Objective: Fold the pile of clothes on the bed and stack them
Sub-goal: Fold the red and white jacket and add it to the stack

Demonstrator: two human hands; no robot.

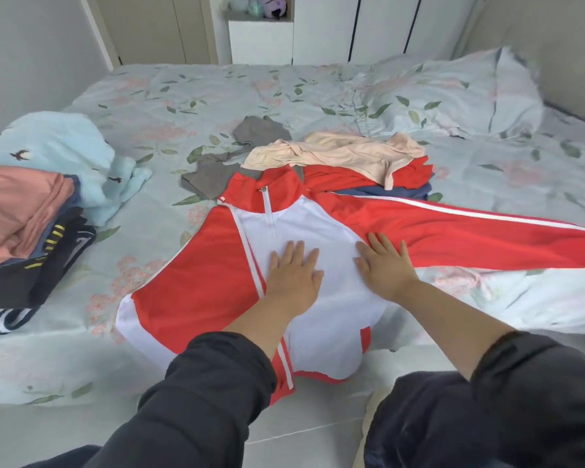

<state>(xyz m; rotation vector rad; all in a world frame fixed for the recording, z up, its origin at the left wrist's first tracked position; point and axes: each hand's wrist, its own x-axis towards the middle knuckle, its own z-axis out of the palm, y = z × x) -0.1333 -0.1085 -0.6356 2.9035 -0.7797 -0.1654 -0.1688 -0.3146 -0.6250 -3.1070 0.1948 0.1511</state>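
Observation:
A red and white zip jacket (203, 282) lies spread face up on the bed's near edge, its hem hanging over the side and one sleeve stretched far to the right. My left hand (293, 273) presses flat on the white chest panel. My right hand (385, 265) lies flat beside it, near the right armpit. Behind the jacket sits the unfolded pile: a peach garment (338, 152) on top of red and blue cloth, with a grey garment (217, 170) to its left. A stack of folded clothes (24, 224) stands at the left.
The bed (217, 96) has a pale floral sheet. A light blue fluffy garment (65, 146) lies behind the folded stack. A pillow (453, 92) rests at the back right. White cupboards (321, 28) stand beyond the bed. Grey floor tiles show below.

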